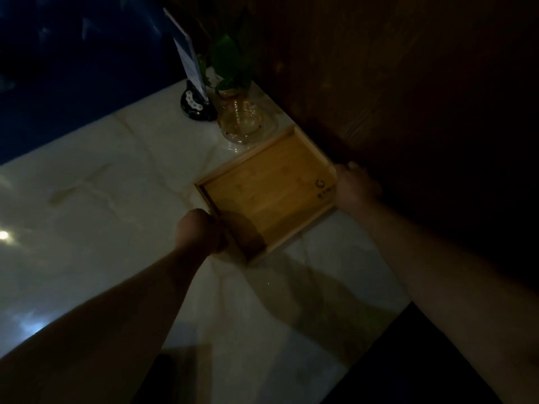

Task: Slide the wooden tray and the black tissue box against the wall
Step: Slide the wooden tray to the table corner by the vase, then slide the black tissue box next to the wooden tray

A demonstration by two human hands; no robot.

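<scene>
An empty wooden tray (pixel 274 185) with a small dark logo in one corner lies on the white marble table (pixel 102 205), its far side close along the dark wooden wall (pixel 408 97). My left hand (pixel 201 230) grips the tray's near left rim. My right hand (pixel 354 185) holds the tray's right corner, next to the wall. A dark boxy shape (pixel 178 371) at the bottom edge may be the black tissue box; it is too dim to be sure.
Beyond the tray stand a glass ashtray (pixel 240 123), a green plant in a glass vase (pixel 233 71) and a black-based sign holder (pixel 194 83). A dark seat (pixel 423 360) lies past the table's near right edge.
</scene>
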